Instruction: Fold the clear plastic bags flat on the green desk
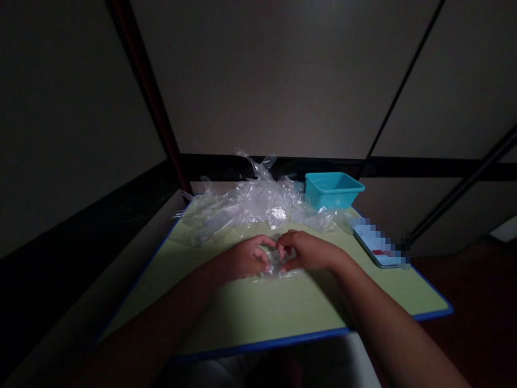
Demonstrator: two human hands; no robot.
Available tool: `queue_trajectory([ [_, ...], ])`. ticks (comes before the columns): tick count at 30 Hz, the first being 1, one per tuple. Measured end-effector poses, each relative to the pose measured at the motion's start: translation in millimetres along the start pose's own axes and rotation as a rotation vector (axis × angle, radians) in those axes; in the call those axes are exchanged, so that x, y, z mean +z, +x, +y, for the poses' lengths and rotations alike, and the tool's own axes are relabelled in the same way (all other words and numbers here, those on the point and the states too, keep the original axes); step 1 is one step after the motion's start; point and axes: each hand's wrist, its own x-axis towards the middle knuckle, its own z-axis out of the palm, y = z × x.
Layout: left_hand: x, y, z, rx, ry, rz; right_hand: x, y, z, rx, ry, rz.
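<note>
A small piece of clear plastic (275, 263) lies on the green table (250, 312) between my hands. My left hand (248, 256) is at its left side, fingers bent and thumb tip on the plastic. On the right side my right hand (301, 250) touches it with its thumb, the fingers curled above. Both hands look closed around the plastic's edges, with the index fingertips nearly meeting. Just beyond them is a large loose pile of crumpled transparent plastic (258, 199), some of it shaped like thin gloves.
An open turquoise basket (333, 200) stands at the back right of the table. A flat light-blue object (374, 245), partly pixelated, lies near the right edge. Pale panels rise behind the table, and a dark wall edge runs along the left.
</note>
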Motion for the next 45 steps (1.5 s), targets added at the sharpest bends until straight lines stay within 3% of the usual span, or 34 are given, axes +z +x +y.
queue_trajectory([
  [4, -4.5, 0.6, -1.2, -0.007, 0.007, 0.020, -2.0, -2.1, -10.1, 0.011, -0.105, -0.011],
  [10, -9.7, -0.6, -2.6, -0.015, -0.021, -0.023, 0.9, -2.8, -6.3, 0.036, -0.067, -0.056],
  [17, -2.1, -2.6, 4.5, -0.150, 0.000, 0.018, -5.2, -2.8, -7.3, 0.179, -0.171, -0.115],
  [22, 2.1, -3.2, 5.4, -0.140, -0.027, -0.023, -5.7, -3.5, -9.5, 0.195, -0.162, -0.206],
  [28, 0.7, -2.4, 6.0, -0.085, 0.002, -0.030, -4.5, -3.5, -9.6, 0.163, -0.084, -0.160],
  [33, 0.1, -0.2, 9.1, -0.116, 0.070, 0.045, -5.6, -3.9, -10.0, 0.207, -0.173, -0.114],
  [45, 1.9, 0.1, 3.8, -0.085, 0.120, 0.055, -1.1, -4.0, -25.5, 0.226, -0.346, -0.140],
])
